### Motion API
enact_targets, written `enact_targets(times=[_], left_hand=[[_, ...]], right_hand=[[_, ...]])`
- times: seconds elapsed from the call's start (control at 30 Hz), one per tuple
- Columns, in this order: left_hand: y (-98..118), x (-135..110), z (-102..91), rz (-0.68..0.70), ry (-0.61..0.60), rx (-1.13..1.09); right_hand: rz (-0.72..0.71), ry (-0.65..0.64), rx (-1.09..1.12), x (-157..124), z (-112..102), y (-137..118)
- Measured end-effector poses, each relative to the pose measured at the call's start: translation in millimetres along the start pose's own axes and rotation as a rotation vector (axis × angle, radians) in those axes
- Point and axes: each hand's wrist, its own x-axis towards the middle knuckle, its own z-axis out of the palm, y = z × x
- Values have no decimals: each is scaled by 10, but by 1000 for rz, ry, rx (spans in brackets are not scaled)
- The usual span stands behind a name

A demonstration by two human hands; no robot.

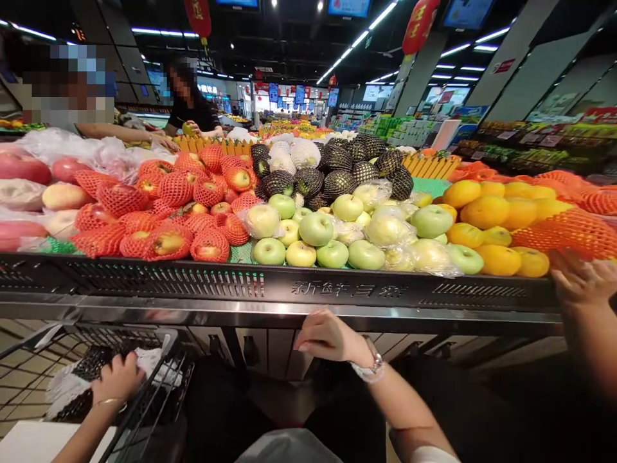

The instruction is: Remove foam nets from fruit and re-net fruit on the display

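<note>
Nearest the viewer, low on the left, the person's left hand (116,379) reaches down into a wire shopping cart (161,376). Its fingers curl over netted fruit (91,363) lying in the cart, some in dark foam sleeves and some in white. Whether the hand grips a piece or only rests on it cannot be told. A thin bracelet (108,403) circles that wrist.

Right of the cart, near the middle, the right hand (328,335) hangs just below the stand's edge. Its fingers are loosely bent and it holds nothing. A wristwatch (371,368) sits on that wrist.

Just beyond runs the black front rail (202,283) of the fruit stand, with a metal strip under it. At its right end another person's hand (576,280) lies spread on the rail beside the oranges (484,212).

Behind the rail, green apples (315,228) fill the middle, a few of them in clear wrap. To their left lie red apples in orange nets (168,241), and further left are larger pink fruits under plastic. To the right, the oranges give way to a heap in orange netting.

Farther back rises a pile of dark-netted fruit (337,183), with white-netted ones (303,154) on its left.

At the far left, two shoppers (193,112) reach over the stand's far side.
</note>
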Motion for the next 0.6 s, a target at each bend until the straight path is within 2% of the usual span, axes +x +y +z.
enact_targets(times=[0.1, 0.2, 0.4, 0.5, 0.6], left_hand=[[200, -18, 22, -34, -42, 112], [220, -10, -93, -9, -108, 100], [32, 62, -546, -36, -186, 184], [-34, 119, -756, -81, -275, 214], [-70, 123, -898, -101, -312, 234]], right_hand=[[72, 138, 218, -110, 388, 74], [153, 184, 327, -232, 629, 89], [472, 250, 460, -429, 728, 116], [578, 229, 523, -441, 821, 185], [645, 170, 538, -442, 996, 254]])
